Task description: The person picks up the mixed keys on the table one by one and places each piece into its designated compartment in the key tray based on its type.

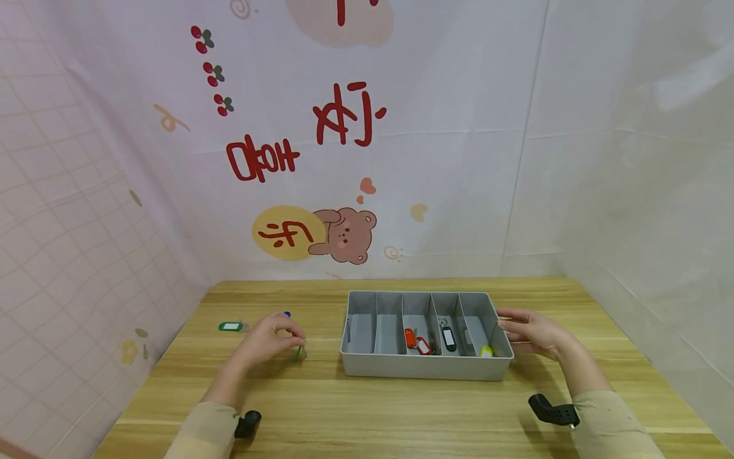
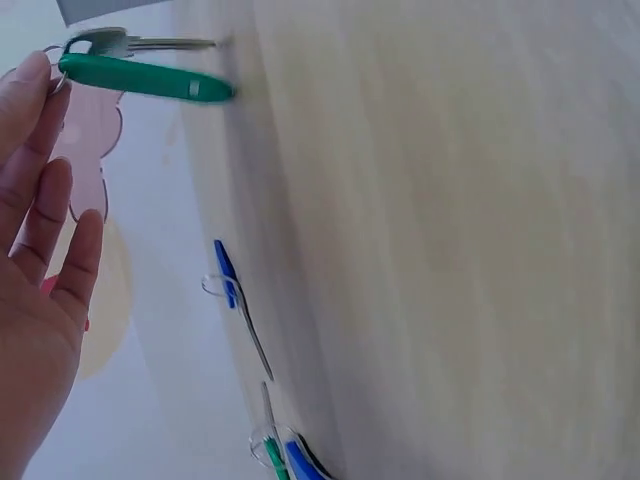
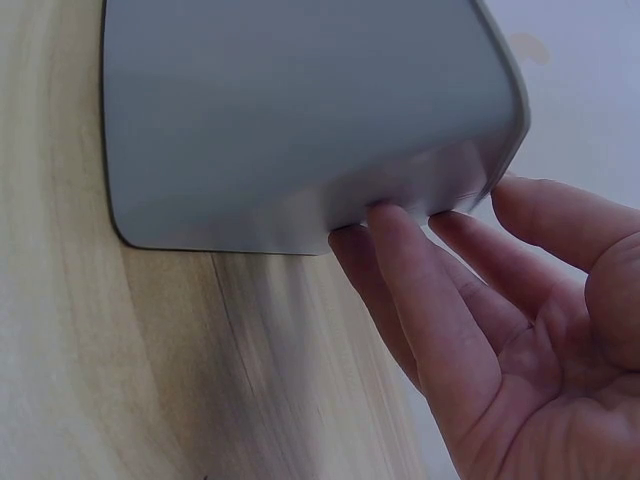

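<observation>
In the left wrist view, my left hand (image 1: 266,341) pinches the ring of a green key tag (image 2: 150,80) between thumb and fingertips, with a silver key (image 2: 110,42) beside the tag. The hand is raised over the table, left of a grey compartment box (image 1: 424,368). My right hand (image 1: 533,331) touches the outside of the box's right end with extended fingers, its thumb near the rim. Two red key tags (image 1: 424,346) lie in the middle compartment. A black key tag (image 1: 449,339) is in the one to its right, and a yellow key tag (image 1: 486,351) in the rightmost.
Another green key tag (image 1: 231,326) lies on the wooden table (image 1: 401,414), left of my left hand. Behind that hand is a blue key tag (image 1: 287,313), mostly hidden in the head view. The left wrist view shows a second blue tag (image 2: 303,460). A printed curtain (image 1: 447,159) stands behind.
</observation>
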The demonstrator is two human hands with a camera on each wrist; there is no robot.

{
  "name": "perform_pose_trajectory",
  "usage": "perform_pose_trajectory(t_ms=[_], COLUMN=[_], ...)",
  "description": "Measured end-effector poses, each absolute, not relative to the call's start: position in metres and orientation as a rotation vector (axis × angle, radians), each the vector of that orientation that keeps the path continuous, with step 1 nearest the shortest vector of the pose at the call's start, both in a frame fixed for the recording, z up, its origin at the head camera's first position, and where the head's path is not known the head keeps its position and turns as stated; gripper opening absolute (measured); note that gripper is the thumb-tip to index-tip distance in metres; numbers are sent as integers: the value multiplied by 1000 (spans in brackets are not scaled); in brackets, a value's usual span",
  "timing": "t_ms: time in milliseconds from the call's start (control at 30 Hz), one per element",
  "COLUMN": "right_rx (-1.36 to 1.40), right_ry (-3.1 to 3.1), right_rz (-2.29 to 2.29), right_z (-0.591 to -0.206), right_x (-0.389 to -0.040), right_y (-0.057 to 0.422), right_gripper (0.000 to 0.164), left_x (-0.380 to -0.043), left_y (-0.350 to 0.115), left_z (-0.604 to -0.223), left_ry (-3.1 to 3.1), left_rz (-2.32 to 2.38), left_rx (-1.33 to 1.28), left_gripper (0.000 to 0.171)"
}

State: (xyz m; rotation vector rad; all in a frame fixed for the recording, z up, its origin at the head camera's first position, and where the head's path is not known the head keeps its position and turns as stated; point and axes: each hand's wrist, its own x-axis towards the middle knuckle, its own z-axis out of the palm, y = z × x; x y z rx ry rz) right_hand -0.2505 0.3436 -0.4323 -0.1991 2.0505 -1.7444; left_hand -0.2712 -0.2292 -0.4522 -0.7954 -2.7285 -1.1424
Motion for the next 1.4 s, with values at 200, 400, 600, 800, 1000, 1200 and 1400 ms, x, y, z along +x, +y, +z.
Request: perform_pose_trajectory(t_ms=[200, 400, 600, 800, 1000, 1200, 1400], right_rx=[-205, -214, -218, -199, -198, -201, -195], right_ry=[2043, 2017, 2007, 2024, 2023, 2010, 2028], right_rz=[-1751, -1764, -1770, -1769, -1770, -1776, -1774], right_z=[-433, -433, -433, -433, -433, -432, -430], right_x=[-251, -251, -251, -251, -251, -250, -248], right_y=[343, 343, 343, 343, 343, 342, 340], right_gripper=[64, 63, 63, 63, 63, 63, 63], left_x=[-270, -268, -268, -262, -263, -265, -266], left_y=[-220, -213, -206, -196, -184, -172, -162], left_z=[-446, -438, -430, -417, -408, -403, -397], left_ry=[-2689, -2629, -2570, -2524, -2457, -2411, -2352], left_rz=[-1196, -1233, -1275, -1333, -1391, -1439, -1460], left_rx=[-717, -661, -621, -574, -574, -598, -667], left_gripper=[4, 5, 10, 5, 5, 6, 6])
